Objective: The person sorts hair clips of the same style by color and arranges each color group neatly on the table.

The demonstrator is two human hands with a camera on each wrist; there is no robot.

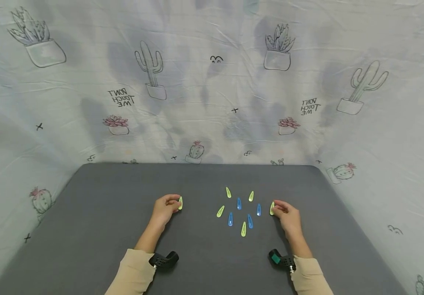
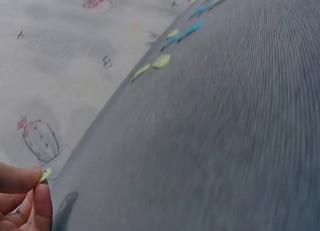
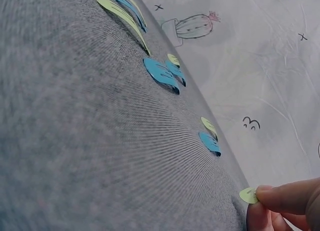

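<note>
Between thumb and fingers, my left hand (image 1: 165, 208) pinches a yellow-green snap hair clip (image 1: 180, 203), left of the group on the table. On the group's other side, my right hand (image 1: 287, 216) pinches another yellow-green hair clip (image 1: 272, 208). Both pinched clips also show in the wrist views, the left one (image 2: 45, 174) and the right one (image 3: 248, 195). Between the hands lie several blue hair clips, one nearest the front (image 1: 230, 219), and several yellow-green ones, the lowest (image 1: 243, 229) closest to me.
The dark grey table (image 1: 197, 262) stretches under both arms. Behind and beside it hangs a white cloth (image 1: 204, 82) printed with cacti and potted plants. Each wrist carries a black camera mount, the left one (image 1: 164, 260) and the right one (image 1: 282, 259).
</note>
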